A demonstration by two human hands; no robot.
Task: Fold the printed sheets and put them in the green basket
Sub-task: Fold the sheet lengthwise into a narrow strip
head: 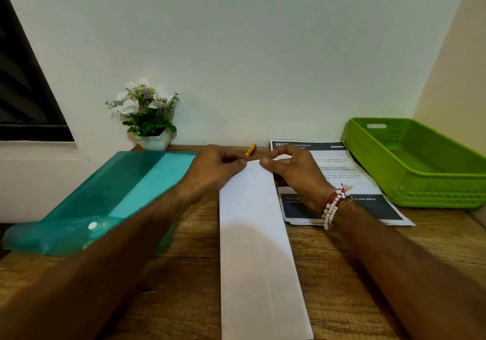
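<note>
A white sheet (pixel 259 247), folded lengthwise into a long strip, lies blank side up on the wooden table (pixel 368 274) in front of me. My left hand (pixel 215 168) and my right hand (pixel 292 173) pinch its far end, one at each corner. To the right lies a flat stack of printed sheets (pixel 368 181) with dark header and footer blocks, partly under my right wrist. The green basket (pixel 418 163) stands at the far right beside the stack, with nothing visible inside.
A teal plastic folder (pixel 110 202) lies at the left, overhanging the table edge. A small white pot of artificial flowers (pixel 150 113) stands against the wall. An orange pen (pixel 250 149) lies at the back beyond my hands.
</note>
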